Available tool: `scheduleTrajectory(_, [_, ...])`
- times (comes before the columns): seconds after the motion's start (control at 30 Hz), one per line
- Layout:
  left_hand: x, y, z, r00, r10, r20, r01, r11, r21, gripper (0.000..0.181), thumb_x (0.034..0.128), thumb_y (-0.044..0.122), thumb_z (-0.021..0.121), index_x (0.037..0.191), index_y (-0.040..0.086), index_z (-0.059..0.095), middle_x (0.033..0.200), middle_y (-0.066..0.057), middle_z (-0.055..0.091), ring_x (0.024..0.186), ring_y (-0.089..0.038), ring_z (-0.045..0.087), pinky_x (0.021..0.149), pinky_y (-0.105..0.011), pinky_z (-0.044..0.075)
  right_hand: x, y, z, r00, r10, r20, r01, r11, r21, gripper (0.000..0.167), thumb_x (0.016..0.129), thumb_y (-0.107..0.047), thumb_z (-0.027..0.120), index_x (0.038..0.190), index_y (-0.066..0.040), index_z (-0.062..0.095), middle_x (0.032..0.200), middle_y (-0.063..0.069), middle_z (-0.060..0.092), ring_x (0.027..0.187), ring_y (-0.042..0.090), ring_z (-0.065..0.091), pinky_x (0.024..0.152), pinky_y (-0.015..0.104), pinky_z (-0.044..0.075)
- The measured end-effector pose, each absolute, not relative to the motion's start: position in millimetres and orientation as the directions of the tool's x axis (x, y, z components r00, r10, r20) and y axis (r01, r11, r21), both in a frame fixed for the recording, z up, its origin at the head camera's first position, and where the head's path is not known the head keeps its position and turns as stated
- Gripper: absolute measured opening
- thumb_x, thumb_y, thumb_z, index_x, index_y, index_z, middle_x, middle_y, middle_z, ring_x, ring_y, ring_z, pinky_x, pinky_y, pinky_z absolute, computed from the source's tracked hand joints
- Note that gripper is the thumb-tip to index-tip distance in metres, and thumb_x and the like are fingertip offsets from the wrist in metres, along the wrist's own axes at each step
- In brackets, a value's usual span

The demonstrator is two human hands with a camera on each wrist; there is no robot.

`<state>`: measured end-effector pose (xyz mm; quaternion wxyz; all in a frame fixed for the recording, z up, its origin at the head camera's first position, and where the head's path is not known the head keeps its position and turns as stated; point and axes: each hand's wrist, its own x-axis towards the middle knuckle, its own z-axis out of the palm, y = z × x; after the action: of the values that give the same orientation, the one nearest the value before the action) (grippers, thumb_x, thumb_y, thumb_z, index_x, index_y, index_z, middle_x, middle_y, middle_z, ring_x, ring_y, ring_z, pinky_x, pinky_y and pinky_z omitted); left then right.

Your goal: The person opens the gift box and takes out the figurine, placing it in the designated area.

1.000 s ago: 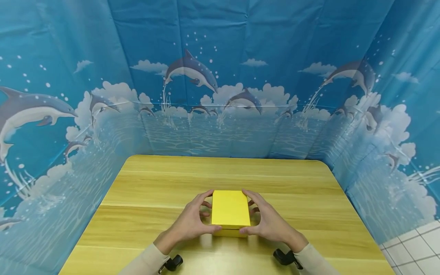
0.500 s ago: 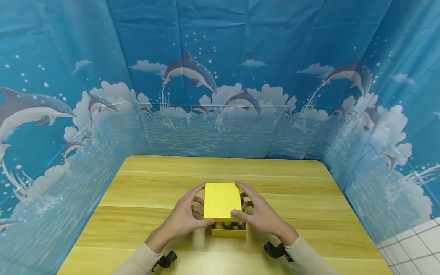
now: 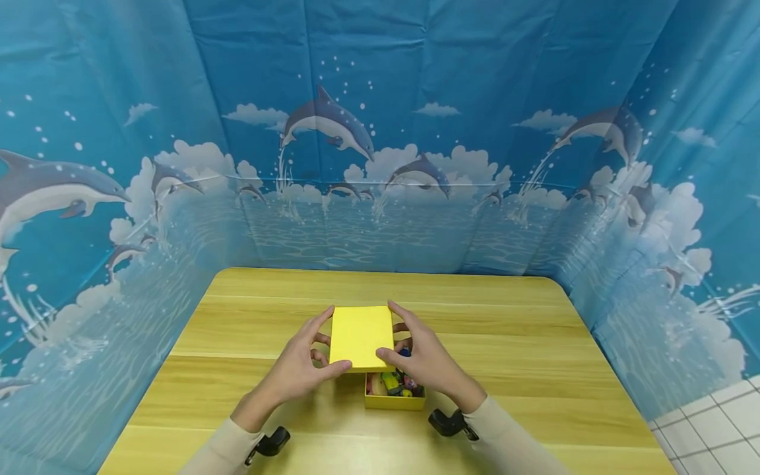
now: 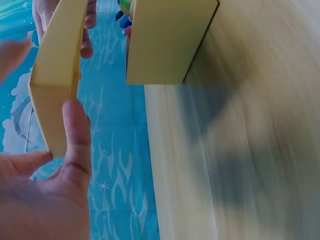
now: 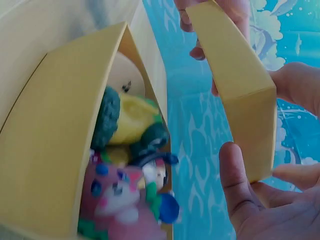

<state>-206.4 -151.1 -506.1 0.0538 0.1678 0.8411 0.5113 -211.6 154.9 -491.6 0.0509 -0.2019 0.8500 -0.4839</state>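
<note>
Both hands hold a yellow box lid (image 3: 361,336) above the table, up and left of the box it came off. The left hand (image 3: 295,366) grips the lid's left side, thumb at the near corner. On the opposite side the right hand (image 3: 424,359) grips it, its thumb over the near right part of the top. Partly under the lid stands the yellow box (image 3: 394,402), uncovered and full of small colourful toy figures. In the right wrist view a pink figure (image 5: 117,200) and a yellow-and-green figure (image 5: 132,117) show inside; the lid hides some contents from the head view.
The box stands on a light wooden table (image 3: 237,330) with rounded far corners. Blue dolphin-print curtains (image 3: 380,224) hang behind the table and along both sides. White floor tiles (image 3: 724,422) show at the lower right.
Both hands have lifted the lid off the box and carried it left and away from the person. The toy figures inside have come into view, while the box has stayed in place.
</note>
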Motion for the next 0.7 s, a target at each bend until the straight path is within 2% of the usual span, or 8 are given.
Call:
scheduleTrajectory(0.17, [-208.8,-155.0,-506.9,-0.961,0.253,0.115,0.228,0.480,0.847,0.099,0.1059,0.037,0.090,0.185,0.028,0.033,0.182,-0.015,0.046,0.092,-0.012,0.074,0.077,-0.027,0.064,-216.4,139.6,-492.5,-0.922,-0.372,0.108,-0.282,0.454,-0.845,0.103,0.108,-0.039,0.087,0.188,-0.022,0.024,0.178,0.020,0.048,0.112,0.018,0.077,0.089,0.030,0.067])
scheduleTrajectory(0.37, [-210.7,-160.2,-507.9,-0.970,0.186,0.156,0.231,0.507,0.831,0.095,0.1078,0.029,0.088,0.185,0.013,0.033,0.183,-0.018,0.045,0.088,-0.013,0.073,0.071,-0.025,0.063,-223.7,120.0,-492.7,-0.932,-0.348,0.105,-0.260,0.439,-0.860,0.105,0.106,-0.033,0.090,0.187,-0.018,0.025,0.182,0.019,0.039,0.113,0.019,0.076,0.089,0.030,0.069])
scheduleTrajectory(0.47, [-212.0,-163.0,-509.2,-0.968,0.167,0.186,0.247,0.525,0.815,0.093,0.1079,0.023,0.087,0.183,0.010,0.035,0.181,-0.021,0.045,0.098,-0.018,0.075,0.070,-0.024,0.062,-226.7,111.8,-493.5,-0.932,-0.345,0.108,-0.260,0.433,-0.863,0.104,0.106,-0.030,0.091,0.186,-0.014,0.027,0.181,0.023,0.038,0.115,0.023,0.076,0.088,0.031,0.069])
scheduleTrajectory(0.6, [-213.1,-167.1,-510.8,-0.967,0.129,0.221,0.255,0.549,0.796,0.091,0.1076,0.018,0.087,0.183,0.009,0.037,0.174,-0.023,0.048,0.117,-0.029,0.073,0.070,-0.023,0.060,-231.2,101.7,-494.0,-0.931,-0.348,0.111,-0.265,0.435,-0.861,0.102,0.105,-0.026,0.092,0.185,-0.013,0.029,0.178,0.024,0.039,0.121,0.028,0.075,0.089,0.030,0.069])
scheduleTrajectory(0.7, [-214.4,-170.9,-510.9,-0.961,0.095,0.259,0.265,0.572,0.776,0.089,0.1074,0.018,0.087,0.182,0.008,0.039,0.168,-0.023,0.051,0.123,-0.033,0.070,0.073,-0.022,0.059,-235.0,94.5,-493.0,-0.929,-0.353,0.115,-0.267,0.420,-0.868,0.100,0.105,-0.022,0.091,0.185,-0.015,0.031,0.173,0.023,0.043,0.129,0.030,0.073,0.091,0.030,0.070])
